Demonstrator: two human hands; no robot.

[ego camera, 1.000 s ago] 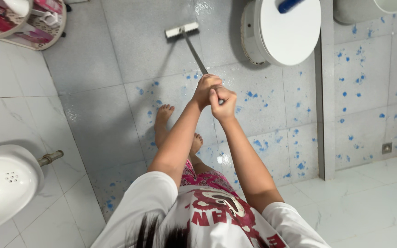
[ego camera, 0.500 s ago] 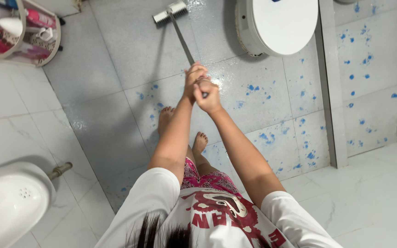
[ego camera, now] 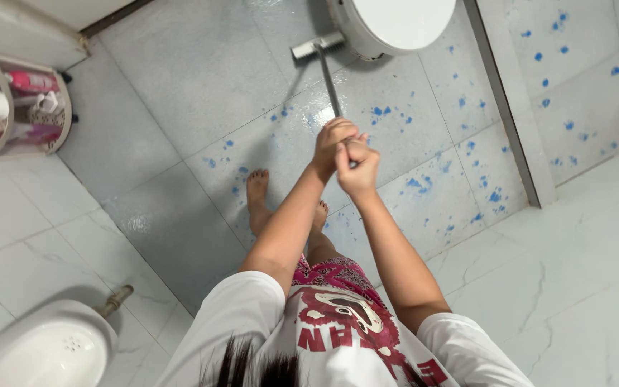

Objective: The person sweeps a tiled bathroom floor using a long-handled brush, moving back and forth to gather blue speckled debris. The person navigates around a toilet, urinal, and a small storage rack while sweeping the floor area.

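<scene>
Both of my hands grip the grey handle of a long floor brush (ego camera: 327,77). My left hand (ego camera: 332,143) is wrapped around the handle a little above my right hand (ego camera: 358,169), and the two touch. The white brush head (ego camera: 314,45) rests on the wet grey floor tiles, right beside the base of a white toilet (ego camera: 388,21). My bare feet (ego camera: 258,193) stand on the tiles below my hands.
A round rack with pink and white bottles (ego camera: 16,107) stands against the wall at the left. A white basin (ego camera: 37,351) with a drain pipe sits at the bottom left. Blue-speckled tiles cover the floor and a low wall (ego camera: 574,86) at the right.
The brush head has swung from the left side of the floor to the right, up against the toilet base. My hands moved right and lower with the handle. The view shifted down.
</scene>
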